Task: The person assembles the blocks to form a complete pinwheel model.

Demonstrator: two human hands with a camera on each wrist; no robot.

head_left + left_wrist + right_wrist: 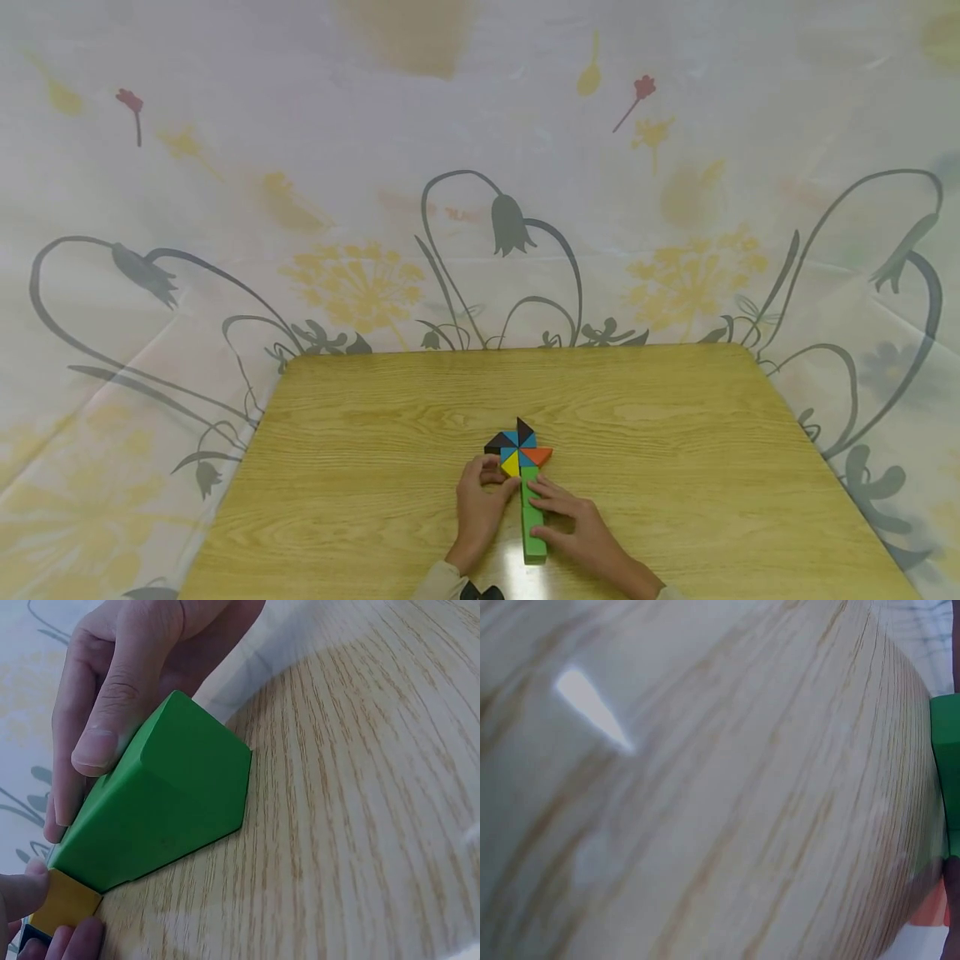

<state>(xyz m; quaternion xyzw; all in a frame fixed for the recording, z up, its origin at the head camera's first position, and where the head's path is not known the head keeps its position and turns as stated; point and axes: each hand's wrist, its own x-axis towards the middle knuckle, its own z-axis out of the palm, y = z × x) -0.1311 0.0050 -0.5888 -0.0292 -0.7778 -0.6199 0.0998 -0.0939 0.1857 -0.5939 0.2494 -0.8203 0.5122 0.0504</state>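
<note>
A pinwheel of small wooden blocks lies on the table, with blue triangles at its centre. Around them sit black triangles, an orange triangle and a yellow triangle. A long green bar, seemingly blocks end to end, runs from the pinwheel towards the person. My left hand pinches the yellow block between thumb and fingers, beside the bar's far end. My right hand rests its extended fingers and thumb against the bar's right side and top edge. The right wrist view catches only the green side.
The wood-grain table stretches out on both sides of the hands. A pale sheet with printed flowers hangs behind and around it. Light glares on the tabletop near the person.
</note>
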